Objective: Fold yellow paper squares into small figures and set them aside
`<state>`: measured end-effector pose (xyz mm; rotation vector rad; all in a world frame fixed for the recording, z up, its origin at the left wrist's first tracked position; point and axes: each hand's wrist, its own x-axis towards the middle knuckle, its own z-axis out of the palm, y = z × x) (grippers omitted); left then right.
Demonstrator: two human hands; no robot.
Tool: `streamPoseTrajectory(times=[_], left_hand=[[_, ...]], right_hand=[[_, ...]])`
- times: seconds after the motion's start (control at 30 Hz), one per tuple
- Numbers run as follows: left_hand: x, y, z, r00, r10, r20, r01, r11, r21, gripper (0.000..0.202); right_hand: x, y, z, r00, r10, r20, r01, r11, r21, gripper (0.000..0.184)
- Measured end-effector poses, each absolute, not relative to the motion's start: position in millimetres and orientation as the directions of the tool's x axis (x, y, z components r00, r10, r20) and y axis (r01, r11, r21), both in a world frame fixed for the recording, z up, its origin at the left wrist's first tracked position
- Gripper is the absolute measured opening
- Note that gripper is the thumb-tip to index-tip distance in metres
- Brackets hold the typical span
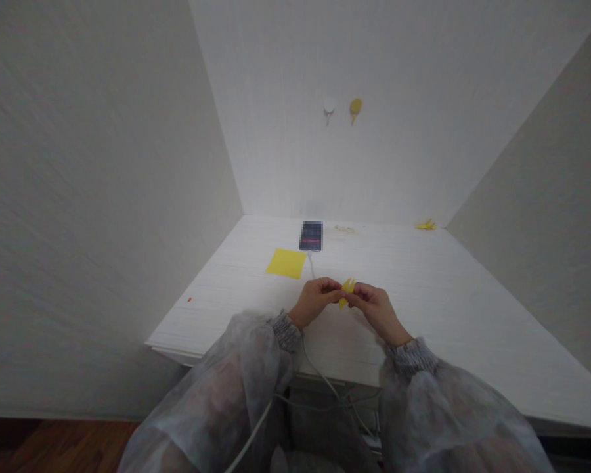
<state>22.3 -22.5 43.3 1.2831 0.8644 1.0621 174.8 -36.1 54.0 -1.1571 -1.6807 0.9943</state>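
1 folded paper (347, 286) (yellow), left hand (315, 302) and right hand (379, 309) pinching.

White table (448, 309) between grey side walls (93, 171) and a paler back wall (280, 144), reddish-brown floor (79, 448) at lower left

The left hand (317, 300) and right hand (377, 309) pinch a folded yellow paper (347, 285) over a white table (443, 309); a flat yellow sheet (285, 263) lies near a phone (310, 236).
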Motion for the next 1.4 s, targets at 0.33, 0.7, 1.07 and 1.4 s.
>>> streamPoseTrajectory(times=[0.33, 0.7, 1.07, 1.4], left_hand=[[25, -25, 46, 0.279, 0.956, 0.085, -0.025, -0.081, 0.996, 0.018], [25, -27, 51, 0.153, 0.981, 0.122, -0.081, -0.110, 0.991, 0.017], [28, -26, 50, 0.145, 0.981, 0.126, -0.159, -0.102, 0.982, 0.017], [26, -29, 54, 0.266, 0.950, 0.162, -0.330, -0.068, 0.941, 0.023]], right_hand=[[173, -39, 54, -0.184, 0.956, 0.228, 0.327, 0.278, -0.903, 0.025], [172, -36, 55, -0.195, 0.966, 0.171, 0.181, 0.207, -0.961, 0.013], [169, -34, 53, -0.076, 0.976, 0.204, 0.131, 0.212, -0.968, 0.012], [167, -39, 59, -0.069, 0.987, 0.144, -0.153, 0.132, -0.979, 0.010]])
